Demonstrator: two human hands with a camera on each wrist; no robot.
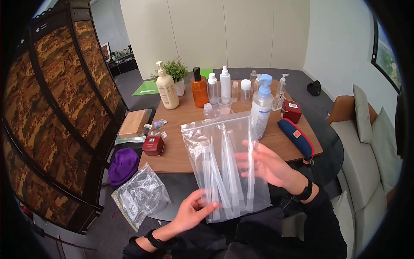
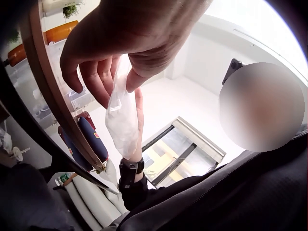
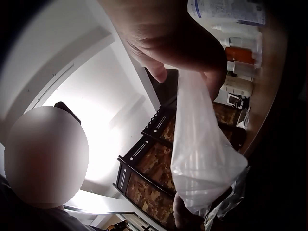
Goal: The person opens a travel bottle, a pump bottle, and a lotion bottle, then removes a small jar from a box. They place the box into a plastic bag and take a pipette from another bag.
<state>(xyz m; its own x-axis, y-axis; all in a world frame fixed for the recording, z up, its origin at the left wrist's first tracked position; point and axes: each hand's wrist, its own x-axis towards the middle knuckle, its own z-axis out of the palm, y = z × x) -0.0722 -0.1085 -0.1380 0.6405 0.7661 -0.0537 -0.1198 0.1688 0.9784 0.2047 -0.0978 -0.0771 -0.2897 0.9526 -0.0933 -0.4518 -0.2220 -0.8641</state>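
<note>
A clear zip bag [image 1: 215, 146] with several translucent tapered plastic tubes inside is held up over the table's front edge. The left hand [image 1: 192, 212] pinches its lower left part, thumb in front and fingers behind. At the bag's right side the right hand [image 1: 269, 166] has its fingers extended, partly behind the plastic, the thumb apart from it. In the left wrist view the bag [image 2: 122, 122] hangs below the left hand [image 2: 130, 43]. The right wrist view has the bag [image 3: 199, 149] under the right hand [image 3: 178, 43], its thumb off the plastic.
Pump bottles [image 1: 168, 90], an orange bottle [image 1: 199, 93] and a large blue-capped bottle [image 1: 261, 110] stand on the wooden table [image 1: 172, 151]. Red boxes [image 1: 153, 146] and a navy pouch [image 1: 296, 138] lie nearer. Left are another clear bag [image 1: 142, 194] and a purple cloth [image 1: 123, 166].
</note>
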